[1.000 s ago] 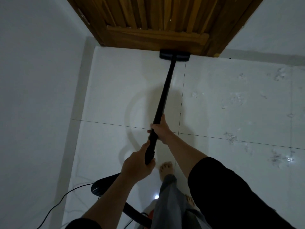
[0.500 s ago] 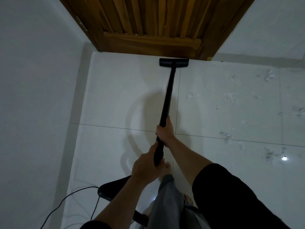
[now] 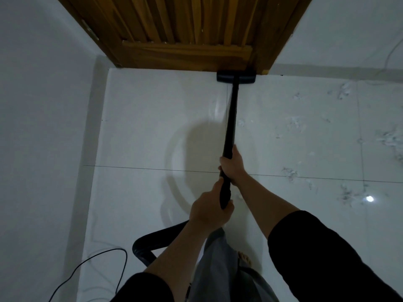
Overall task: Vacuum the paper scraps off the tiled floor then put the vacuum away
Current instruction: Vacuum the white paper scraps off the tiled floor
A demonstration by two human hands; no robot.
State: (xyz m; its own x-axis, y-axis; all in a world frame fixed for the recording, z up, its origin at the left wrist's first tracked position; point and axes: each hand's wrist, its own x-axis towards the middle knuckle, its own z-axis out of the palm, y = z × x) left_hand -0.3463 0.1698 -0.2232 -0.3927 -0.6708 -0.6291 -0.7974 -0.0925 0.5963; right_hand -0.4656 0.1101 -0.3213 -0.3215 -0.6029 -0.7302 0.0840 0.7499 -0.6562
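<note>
Now both my left hand and right hand grip the wand, keeping its nozzle against the door to reach that edge.

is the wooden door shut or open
Shut, as far as shows: the wooden door sits flush within its frame, bottom edge along the floor, vacuum head against it.

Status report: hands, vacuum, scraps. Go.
Both hands, left and right, grip wand. Nozzle at door. Scraps remain rightward. Cord trails behind.
</note>
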